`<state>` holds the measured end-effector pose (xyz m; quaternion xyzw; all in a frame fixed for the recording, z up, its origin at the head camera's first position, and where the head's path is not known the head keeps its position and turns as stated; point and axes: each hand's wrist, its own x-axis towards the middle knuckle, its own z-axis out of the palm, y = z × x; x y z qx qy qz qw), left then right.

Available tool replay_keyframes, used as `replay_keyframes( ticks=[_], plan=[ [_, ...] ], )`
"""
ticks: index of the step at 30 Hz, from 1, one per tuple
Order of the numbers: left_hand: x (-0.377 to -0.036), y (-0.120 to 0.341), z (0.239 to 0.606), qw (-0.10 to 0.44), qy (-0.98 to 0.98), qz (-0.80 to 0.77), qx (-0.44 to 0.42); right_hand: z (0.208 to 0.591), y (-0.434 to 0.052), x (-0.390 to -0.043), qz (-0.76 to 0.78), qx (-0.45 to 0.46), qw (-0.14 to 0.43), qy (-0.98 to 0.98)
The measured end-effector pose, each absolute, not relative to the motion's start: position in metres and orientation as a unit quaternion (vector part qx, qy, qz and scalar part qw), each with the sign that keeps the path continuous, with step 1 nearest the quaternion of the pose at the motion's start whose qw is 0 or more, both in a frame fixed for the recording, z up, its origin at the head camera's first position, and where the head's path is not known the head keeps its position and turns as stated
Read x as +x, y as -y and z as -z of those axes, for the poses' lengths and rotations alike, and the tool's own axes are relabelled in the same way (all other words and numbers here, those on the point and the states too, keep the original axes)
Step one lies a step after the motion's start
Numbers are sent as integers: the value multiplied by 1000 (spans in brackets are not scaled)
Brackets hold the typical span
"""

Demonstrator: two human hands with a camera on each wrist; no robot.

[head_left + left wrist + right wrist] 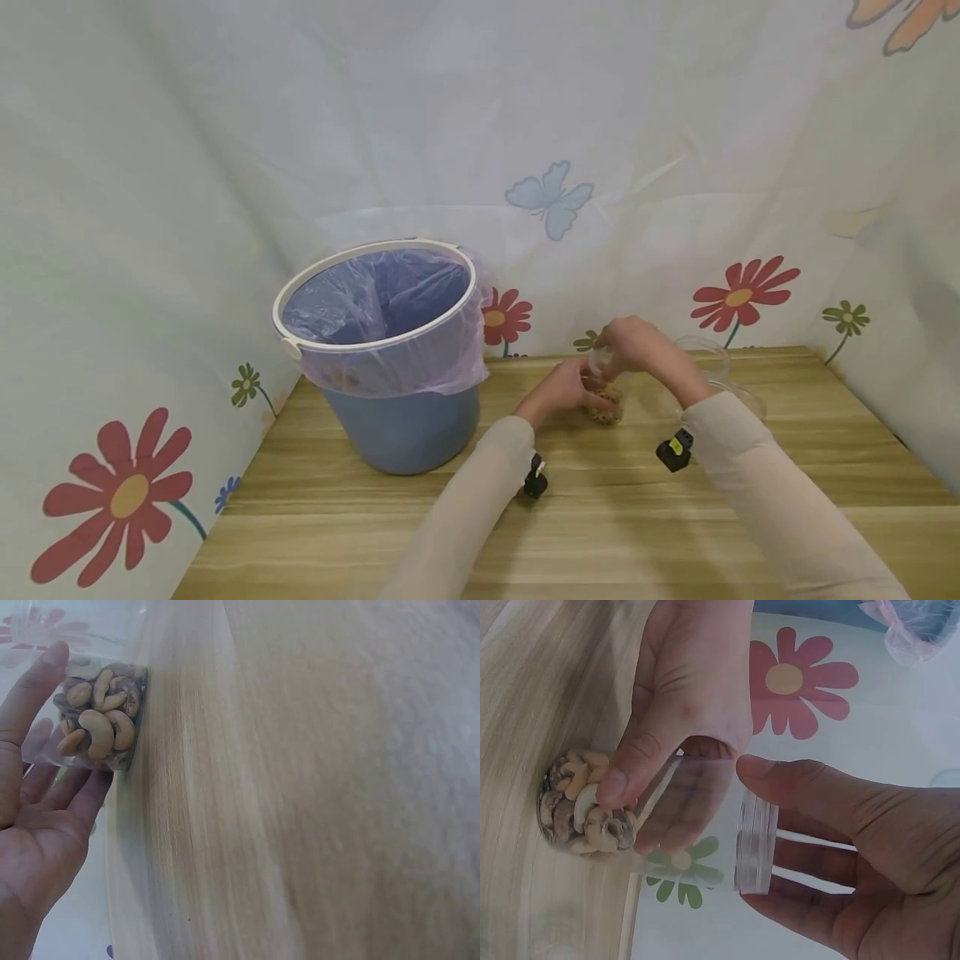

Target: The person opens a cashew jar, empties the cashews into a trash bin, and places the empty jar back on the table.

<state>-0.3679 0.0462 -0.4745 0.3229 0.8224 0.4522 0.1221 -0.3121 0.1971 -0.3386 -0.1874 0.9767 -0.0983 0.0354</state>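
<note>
Wood-grain bench (330, 542) before flowered sheeting (420, 108)
The pale sheeting hangs behind and along both sides — printed with red flowers (129, 497), small green flowers (846, 318) and a blue butterfly (553, 198) — its soft folds showing in muted light above the bench's streaked, yellow-brown surface.

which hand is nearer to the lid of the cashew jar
Right. The right hand grips the lid at the top of the jar; the left hand holds the body lower down, near the cashews.
</note>
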Motion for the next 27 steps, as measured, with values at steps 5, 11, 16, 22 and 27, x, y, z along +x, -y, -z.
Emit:
replay_keyframes(
  ticks=[5, 11, 16, 22, 27],
  plan=[
    [-366, -45, 473, 126, -826, -449, 317, 337, -198, -310, 97, -197, 49, -974],
    [-364, -44, 473, 129, -826, -450, 313, 334, -197, -310, 104, -202, 60, -972],
    [-363, -43, 473, 131, -828, -448, 310, 336, -200, -311, 113, -222, 68, -966],
    [-364, -44, 473, 133, -827, -451, 309, 332, -201, -310, 113, -219, 99, -964],
    [-365, -44, 474, 131, -825, -453, 311, 331, -201, -308, 108, -219, 106, -964]
  ],
)
